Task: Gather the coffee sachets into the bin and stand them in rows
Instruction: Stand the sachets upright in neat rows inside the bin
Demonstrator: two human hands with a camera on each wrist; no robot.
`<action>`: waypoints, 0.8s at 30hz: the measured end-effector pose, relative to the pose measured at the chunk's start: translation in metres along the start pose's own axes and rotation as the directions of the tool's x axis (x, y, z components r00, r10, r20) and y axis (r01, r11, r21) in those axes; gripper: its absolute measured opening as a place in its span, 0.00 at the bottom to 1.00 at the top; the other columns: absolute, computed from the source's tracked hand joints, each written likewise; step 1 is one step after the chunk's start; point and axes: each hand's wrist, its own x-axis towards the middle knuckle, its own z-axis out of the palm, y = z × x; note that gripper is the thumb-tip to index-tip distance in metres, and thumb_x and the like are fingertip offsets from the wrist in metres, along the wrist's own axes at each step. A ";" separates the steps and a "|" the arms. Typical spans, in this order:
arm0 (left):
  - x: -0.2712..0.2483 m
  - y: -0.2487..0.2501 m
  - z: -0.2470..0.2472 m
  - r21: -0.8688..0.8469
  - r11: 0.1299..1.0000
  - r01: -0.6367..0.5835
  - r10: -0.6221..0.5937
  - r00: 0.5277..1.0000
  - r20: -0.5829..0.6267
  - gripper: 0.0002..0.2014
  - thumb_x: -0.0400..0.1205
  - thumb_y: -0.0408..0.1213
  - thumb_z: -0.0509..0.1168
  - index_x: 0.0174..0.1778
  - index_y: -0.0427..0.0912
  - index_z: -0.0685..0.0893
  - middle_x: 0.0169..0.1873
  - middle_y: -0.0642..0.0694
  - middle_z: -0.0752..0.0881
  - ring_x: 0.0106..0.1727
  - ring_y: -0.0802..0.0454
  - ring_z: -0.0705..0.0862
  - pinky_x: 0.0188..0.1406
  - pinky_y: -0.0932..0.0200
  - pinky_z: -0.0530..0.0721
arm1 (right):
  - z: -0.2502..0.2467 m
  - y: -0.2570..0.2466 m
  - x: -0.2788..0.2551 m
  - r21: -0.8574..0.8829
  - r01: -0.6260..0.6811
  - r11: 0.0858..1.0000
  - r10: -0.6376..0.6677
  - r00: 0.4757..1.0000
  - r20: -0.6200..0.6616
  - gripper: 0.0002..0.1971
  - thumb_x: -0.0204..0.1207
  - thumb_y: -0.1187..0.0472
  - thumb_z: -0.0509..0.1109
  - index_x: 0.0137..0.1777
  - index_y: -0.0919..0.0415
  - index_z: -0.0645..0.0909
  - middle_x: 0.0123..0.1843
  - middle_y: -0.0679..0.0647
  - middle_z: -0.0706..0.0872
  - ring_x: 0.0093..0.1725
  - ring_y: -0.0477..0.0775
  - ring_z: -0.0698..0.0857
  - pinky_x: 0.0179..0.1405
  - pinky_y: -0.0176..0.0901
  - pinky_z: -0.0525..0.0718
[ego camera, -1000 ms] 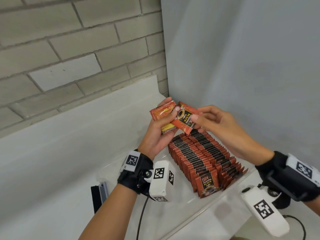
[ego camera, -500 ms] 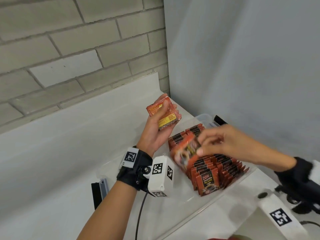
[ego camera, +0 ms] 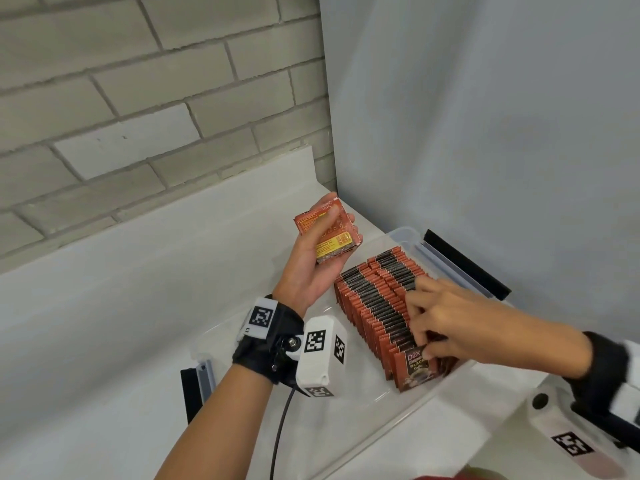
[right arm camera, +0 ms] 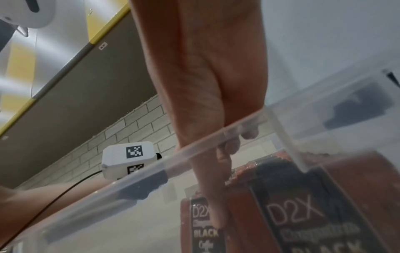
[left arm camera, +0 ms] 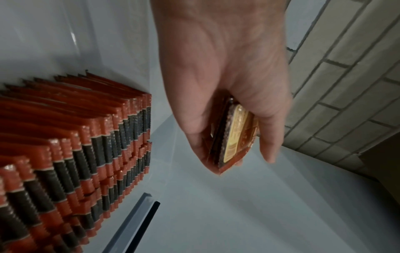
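A clear plastic bin [ego camera: 403, 234] on the white counter holds two rows of upright red-and-black coffee sachets [ego camera: 372, 299], also seen in the left wrist view as coffee sachets [left arm camera: 90, 150]. My left hand [ego camera: 304, 268] hovers over the bin's far left and grips a small stack of orange sachets [ego camera: 332, 233]; the wrist view shows the stack [left arm camera: 234, 137] edge-on in my left hand [left arm camera: 216, 77]. My right hand [ego camera: 440, 320] is down at the front of the rows. Its thumb [right arm camera: 213, 202] presses the face of the front sachet [right arm camera: 205, 238], with the fingers curled over the tops behind.
Black latches stick out at the bin's far right [ego camera: 464, 265] and near left [ego camera: 194, 386]. A brick wall [ego camera: 138, 116] stands behind the counter and a grey panel [ego camera: 485, 133] close on the right. The bin's left half has bare floor [ego camera: 249, 337].
My right hand took one sachet from the left hand's stack, carried it down and now holds it at the front of the rows. The left hand stayed raised with the rest.
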 end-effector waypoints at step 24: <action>0.000 -0.004 0.000 -0.003 0.999 0.044 -0.044 0.999 0.010 0.13 0.81 0.28 0.60 0.60 0.42 0.81 0.50 0.39 0.84 0.48 0.46 0.86 0.46 0.53 0.88 | -0.009 0.008 -0.001 0.180 0.127 0.975 -0.143 0.987 0.078 0.09 0.80 0.50 0.67 0.56 0.42 0.87 0.51 0.38 0.65 0.57 0.40 0.63 0.60 0.32 0.69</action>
